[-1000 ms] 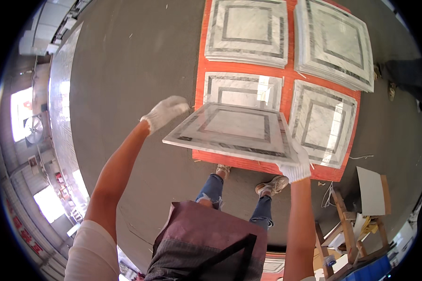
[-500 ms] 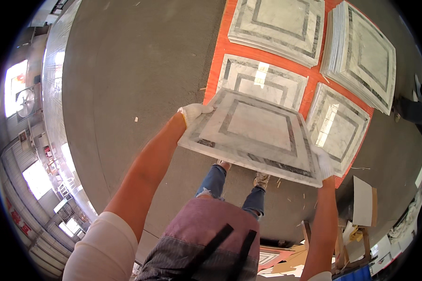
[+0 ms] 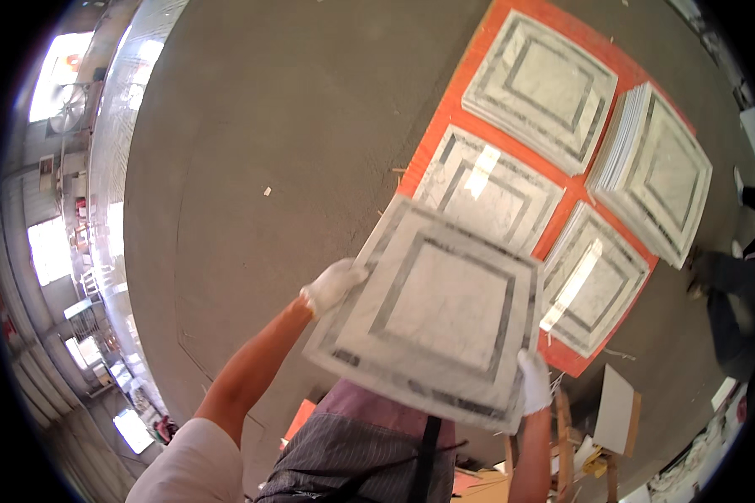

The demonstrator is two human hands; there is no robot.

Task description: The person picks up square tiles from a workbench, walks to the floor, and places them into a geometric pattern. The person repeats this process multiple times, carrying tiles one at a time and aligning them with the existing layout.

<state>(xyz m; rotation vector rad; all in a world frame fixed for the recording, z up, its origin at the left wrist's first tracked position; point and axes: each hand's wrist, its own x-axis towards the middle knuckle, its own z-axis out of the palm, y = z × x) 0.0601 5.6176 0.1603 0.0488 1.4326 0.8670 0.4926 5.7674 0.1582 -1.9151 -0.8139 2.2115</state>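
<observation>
A square marble tile panel, white with two grey inlaid frames, is held up in front of my body. My left hand, in a white glove, grips its left edge. On the opposite edge, near the lower right corner, my gloved right hand is closed round the slab, its fingers partly hidden beneath. Just beyond the panel, a low stack of matching tiles is partly covered by its far edge. Another stack lies beyond my right hand, with glare across its top.
An orange-red base sheet carries the stacks, including a far one and a taller one at the right. A person's dark-trousered leg shows at the right rim. A pale board stands near wooden pieces at lower right.
The panel has come nearer my body and now faces up more toward me, both hands still gripping it. My view has turned, so the stacks appear lower and farther right.
</observation>
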